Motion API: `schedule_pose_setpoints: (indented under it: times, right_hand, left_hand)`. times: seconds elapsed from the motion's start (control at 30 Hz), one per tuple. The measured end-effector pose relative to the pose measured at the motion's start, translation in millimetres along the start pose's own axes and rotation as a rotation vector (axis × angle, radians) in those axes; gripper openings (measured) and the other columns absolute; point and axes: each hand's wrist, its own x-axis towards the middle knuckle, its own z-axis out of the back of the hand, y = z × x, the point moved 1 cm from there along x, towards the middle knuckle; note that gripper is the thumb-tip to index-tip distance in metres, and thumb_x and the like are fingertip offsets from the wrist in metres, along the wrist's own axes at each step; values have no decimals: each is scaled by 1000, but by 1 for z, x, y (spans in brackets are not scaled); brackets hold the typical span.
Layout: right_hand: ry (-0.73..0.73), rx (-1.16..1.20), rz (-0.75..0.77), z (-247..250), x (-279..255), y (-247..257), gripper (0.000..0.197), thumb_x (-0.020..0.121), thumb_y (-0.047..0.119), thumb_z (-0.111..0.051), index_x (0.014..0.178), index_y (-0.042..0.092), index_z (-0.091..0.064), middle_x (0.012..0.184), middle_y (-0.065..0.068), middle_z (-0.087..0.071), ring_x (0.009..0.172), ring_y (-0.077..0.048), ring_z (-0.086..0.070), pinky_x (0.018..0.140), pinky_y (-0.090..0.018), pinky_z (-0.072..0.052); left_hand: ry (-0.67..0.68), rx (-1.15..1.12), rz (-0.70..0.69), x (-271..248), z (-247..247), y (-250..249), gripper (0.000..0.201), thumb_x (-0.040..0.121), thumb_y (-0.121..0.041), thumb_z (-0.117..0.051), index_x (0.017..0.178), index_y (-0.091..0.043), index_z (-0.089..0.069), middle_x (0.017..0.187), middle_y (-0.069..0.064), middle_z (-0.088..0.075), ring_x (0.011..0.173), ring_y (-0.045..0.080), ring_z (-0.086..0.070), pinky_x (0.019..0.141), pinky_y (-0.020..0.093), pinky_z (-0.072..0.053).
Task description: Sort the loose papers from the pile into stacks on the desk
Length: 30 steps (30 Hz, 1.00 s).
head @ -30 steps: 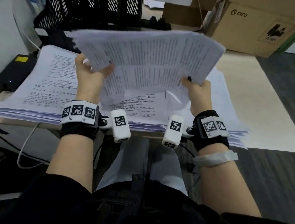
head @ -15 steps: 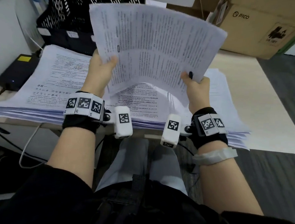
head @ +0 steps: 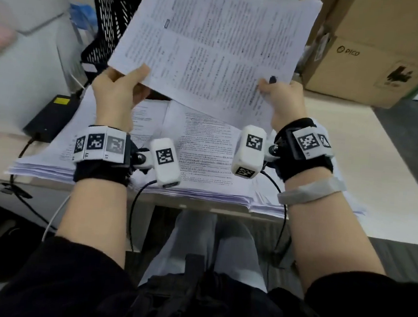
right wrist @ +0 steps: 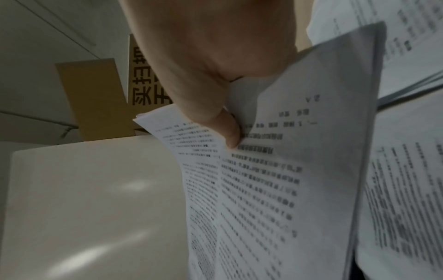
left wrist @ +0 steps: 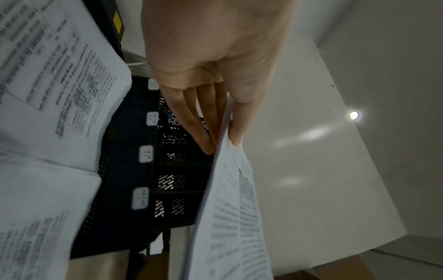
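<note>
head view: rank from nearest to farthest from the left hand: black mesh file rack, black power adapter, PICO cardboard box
From the left hand:
1. black mesh file rack, just behind and above the hand.
2. black power adapter, on the desk to its left.
3. PICO cardboard box, far right, beyond the right hand.

Black mesh file rack [head: 106, 20] at back of counter [head: 353, 149]. Cardboard box [head: 376, 51] w/ "PICO" print right of rack. Black power brick [head: 51, 118], yellow label, left-front of rack; cables hang below it.
</note>
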Motion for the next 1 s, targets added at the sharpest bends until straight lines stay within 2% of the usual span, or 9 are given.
schedule_pose_setpoints:
  times: [0.17, 0.37, 0.47, 0.53, 0.6, 0.73, 0.8, 0.87, 1.0]
  right_hand:
    - [57, 60, -86, -20, 8, 3, 40, 85, 8, -68, 120, -2, -54, 109, -7, -65, 105, -23, -62, 101, -42, -47]
    - [170, 152, -99, -44, 20, 11, 19, 84, 7, -69, 100, 7, -59, 97, -4, -68, 100, -22, -64, 99, -46, -48]
    - [232, 196, -72, -52, 30, 15, 13, 86, 4, -66, 98, 7, -62, 100, -8, -69, 98, -24, -67, 94, -44, -52]
    - [288, 192, -60, -57, 36, 18, 15, 88, 5, -62, 103, 6, -62, 102, -8, -70, 94, -22, -69, 86, -37, -56]
    - [324, 156, -62, -62, 43, 18, 15, 92, 8, -58, 107, 7, -61, 97, -7, -70, 82, -17, -70, 80, -32, -58]
    - [307, 10, -67, -66, 59, 10, 23, 95, 11, -54, 117, 8, -58, 109, -8, -67, 91, -18, -67, 91, -36, -55]
    - [310, -91, -53, -67, 65, 2, 25, 96, 11, -52, 120, 8, -59, 117, -9, -65, 102, -20, -63, 94, -36, -53]
    - [333, -165, -44, -69, 71, -5, 28, 95, 10, -51, 122, 8, -59, 124, -11, -62, 112, -22, -59, 98, -38, -50]
    - [387, -258, -31, -73, 78, -14, 29, 95, 7, -50, 123, 9, -60, 127, -7, -58, 117, -19, -53, 103, -41, -46]
  left_hand:
    - [203, -48, 82, 2, -27, -12, 24, 87, -11, -65, 109, -18, -58, 104, 0, -68, 95, 16, -68, 75, 31, -59]
    - [333, 147, 135, 9, -63, -15, 35, 91, -12, -60, 124, -10, -51, 109, 1, -65, 93, 15, -66, 71, 32, -61]
    - [238, 245, 52, 22, -71, -18, 33, 95, -17, -54, 126, -10, -46, 120, 0, -60, 102, 15, -62, 82, 38, -58]
    - [129, 279, -47, 31, -74, -22, 27, 98, -16, -45, 125, -11, -43, 106, -7, -56, 93, 6, -58, 84, 26, -56]
    - [28, 330, -179, 41, -77, -27, 26, 100, -12, -37, 126, -13, -43, 95, -16, -48, 85, -5, -49, 77, 4, -45]
    - [-78, 538, -360, 60, -81, -32, 36, 101, -8, -31, 134, -3, -41, 99, -15, -50, 79, -15, -42, 64, -7, -27]
    - [-118, 636, -396, 68, -83, -31, 37, 100, -7, -30, 135, -2, -41, 113, -9, -53, 97, -3, -48, 67, -5, -27]
    - [-153, 695, -439, 76, -87, -28, 37, 97, -6, -31, 132, -3, -45, 124, 5, -57, 113, 17, -53, 78, 8, -35]
    - [-194, 799, -452, 95, -96, -14, 37, 91, -5, -32, 123, -5, -51, 115, 8, -63, 102, 22, -59, 83, 26, -45]
